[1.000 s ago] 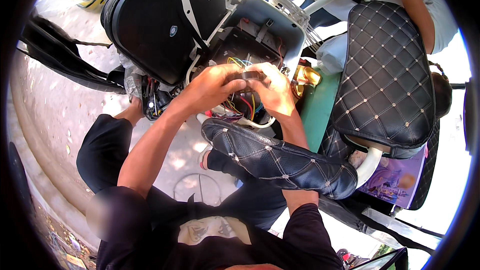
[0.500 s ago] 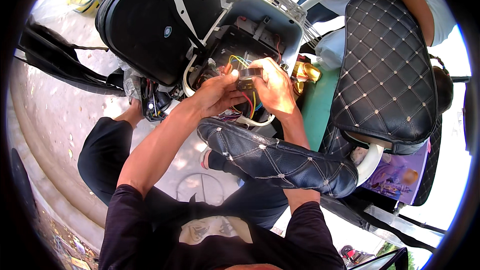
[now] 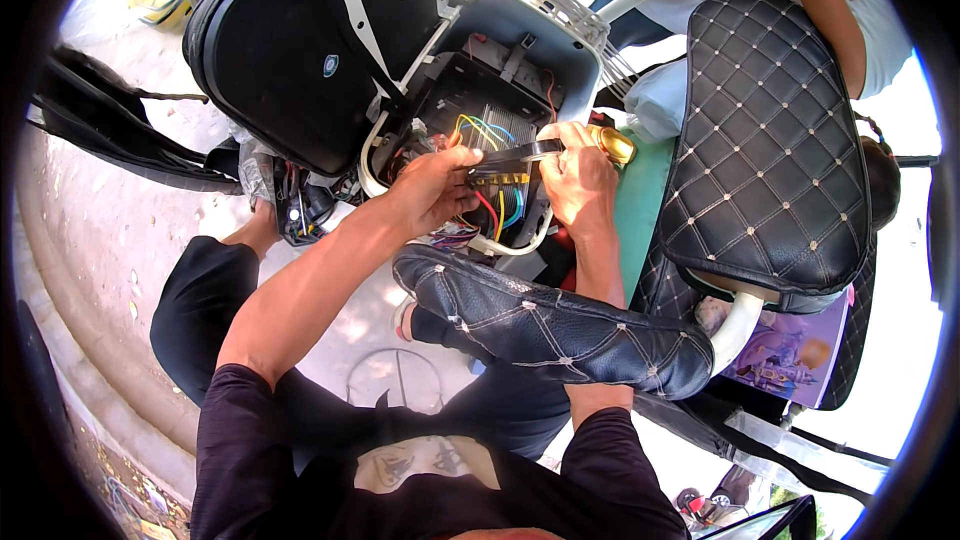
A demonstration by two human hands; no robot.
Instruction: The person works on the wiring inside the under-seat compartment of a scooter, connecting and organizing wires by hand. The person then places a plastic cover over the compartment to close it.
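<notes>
Between my two hands a strip of black tape (image 3: 512,157) is stretched out above the open compartment under a vehicle's seat. My left hand (image 3: 432,188) pinches one end between thumb and fingers. My right hand (image 3: 580,178) is closed round the other end, where the dark tape roll shows partly behind the fingers. Below the tape, red, yellow and blue wires (image 3: 503,212) run down beside a finned metal block (image 3: 500,120). More thin yellow and blue wires (image 3: 475,127) curve up just beyond my left fingers.
A black seat lid (image 3: 280,70) stands raised at the left of the grey storage box (image 3: 575,35). A quilted black bar (image 3: 550,325) crosses over my right forearm. A quilted backrest (image 3: 770,140) stands at right, with another person's arm (image 3: 828,15) behind it.
My right hand has moved right, away from my left hand, drawing the black tape out into a longer strip. My left hand has stayed nearly in place.
</notes>
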